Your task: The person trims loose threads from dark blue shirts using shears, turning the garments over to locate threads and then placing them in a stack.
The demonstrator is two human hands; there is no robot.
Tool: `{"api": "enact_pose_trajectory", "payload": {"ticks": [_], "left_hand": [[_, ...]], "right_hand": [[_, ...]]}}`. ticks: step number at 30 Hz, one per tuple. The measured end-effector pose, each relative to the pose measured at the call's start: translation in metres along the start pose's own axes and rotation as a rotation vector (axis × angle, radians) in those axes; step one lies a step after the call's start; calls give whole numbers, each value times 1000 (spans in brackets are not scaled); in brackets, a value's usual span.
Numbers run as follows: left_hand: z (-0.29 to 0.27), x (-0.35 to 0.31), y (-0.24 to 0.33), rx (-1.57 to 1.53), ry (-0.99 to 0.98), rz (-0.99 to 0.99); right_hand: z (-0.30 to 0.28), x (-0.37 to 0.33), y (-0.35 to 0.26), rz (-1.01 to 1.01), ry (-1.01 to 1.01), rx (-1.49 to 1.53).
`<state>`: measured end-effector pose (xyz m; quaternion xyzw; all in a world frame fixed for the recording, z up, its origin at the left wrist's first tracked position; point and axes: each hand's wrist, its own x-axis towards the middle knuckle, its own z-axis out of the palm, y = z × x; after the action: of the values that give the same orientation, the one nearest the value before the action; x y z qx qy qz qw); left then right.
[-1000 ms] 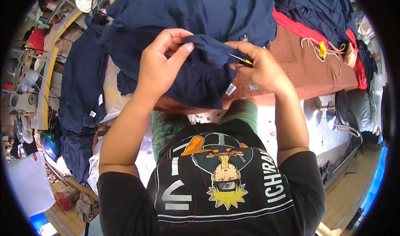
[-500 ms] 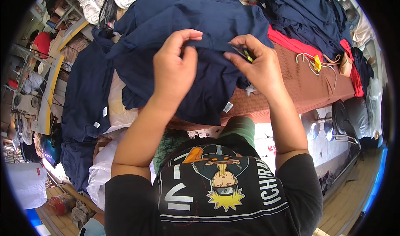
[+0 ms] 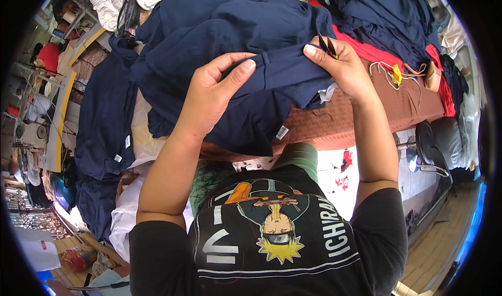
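A dark navy garment (image 3: pixel 282 68) is stretched between my hands, its ribbed band running across from one to the other. My left hand (image 3: pixel 212 89) is closed on the band's left end, thumb on top. At the other end my right hand (image 3: pixel 342 68) pinches the band between thumb and fingers. Small snips (image 3: pixel 328 47) with dark pointed blades stick up from that same hand, a bit of yellow showing on them. A white label (image 3: pixel 328 93) hangs at the cloth below my right hand. Another white tag (image 3: pixel 282 133) lies on the navy fabric nearer my body.
A brown-covered table (image 3: pixel 389 113) lies beneath the navy cloth. Red fabric (image 3: pixel 361 46) and a second navy pile (image 3: pixel 376 19) are at the far right, beside tangled cord with a yellow piece (image 3: pixel 397 75). More navy garments (image 3: pixel 104 107) hang at left, above a white plastic bag (image 3: pixel 130 217).
Both hands have closed on the navy garment's ribbed band and drawn it taut. My right hand has shifted right, its snips now turned blades up. The white label has come into clearer view.
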<state>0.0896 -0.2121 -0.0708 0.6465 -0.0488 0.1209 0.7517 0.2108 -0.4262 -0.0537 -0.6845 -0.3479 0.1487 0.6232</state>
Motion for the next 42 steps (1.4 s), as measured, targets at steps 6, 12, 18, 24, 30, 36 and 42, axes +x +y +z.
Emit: {"api": "enact_pose_trajectory", "payload": {"ticks": [6, 12, 18, 24, 30, 36, 42], "left_hand": [[12, -2, -7, -30, -34, -52], [13, -5, -11, -52, 17, -22], [13, -7, -10, -60, -4, -30], [13, -9, -11, -65, -7, -4], [14, -11, -9, -39, 15, 15], [7, -13, -4, 362, -140, 501], [-66, 0, -9, 1434, 241, 593]], "right_hand": [[2, -2, 9, -57, 180, -475], [24, -25, -14, -417, 281, -521], [27, -30, -19, -605, 101, -779], [32, -29, -23, -616, 80, -820], [31, -25, -22, -628, 138, -565], [26, -25, 4, -244, 99, -377], [2, -17, -3, -659, 684, -95]]}}
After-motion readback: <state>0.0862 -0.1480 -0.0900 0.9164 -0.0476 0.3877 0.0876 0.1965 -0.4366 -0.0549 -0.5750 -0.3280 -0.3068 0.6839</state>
